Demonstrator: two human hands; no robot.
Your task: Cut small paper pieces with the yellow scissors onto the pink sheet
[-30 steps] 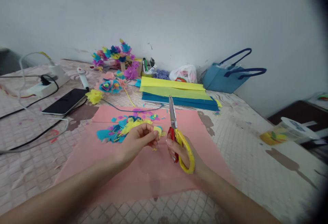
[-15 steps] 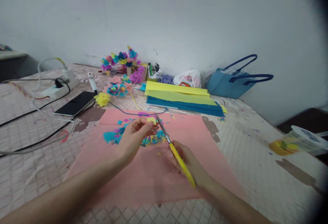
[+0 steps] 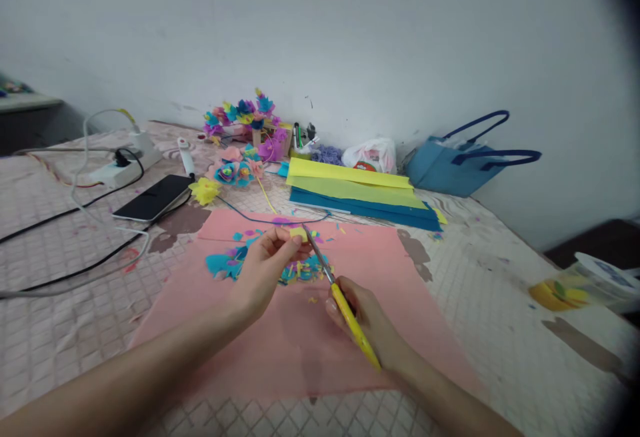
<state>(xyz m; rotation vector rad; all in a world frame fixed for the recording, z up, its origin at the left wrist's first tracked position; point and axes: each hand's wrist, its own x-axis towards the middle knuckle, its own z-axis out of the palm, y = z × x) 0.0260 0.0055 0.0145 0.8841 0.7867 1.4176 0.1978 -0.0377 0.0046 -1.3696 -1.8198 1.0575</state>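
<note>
Between the thumb and fingers of my left hand is a small yellow piece of paper. My right hand is closed around yellow-handled scissors, whose blades point up and away from me. The blade tips are right beside the yellow paper; whether they touch it I cannot tell. Under both hands lies a pink paper sheet. Blue, purple and yellow paper scraps are scattered on it, partly hidden behind my left hand.
Yellow and blue paper sheets are stacked behind the pink one. Paper flowers, a phone and a power strip with cables are at the left. A blue bag stands back right; a plastic cup lies at far right.
The scissors' tips have come slightly closer to the yellow paper piece, which is turned a little. The whole view has shifted slightly; both hands keep their holds.
</note>
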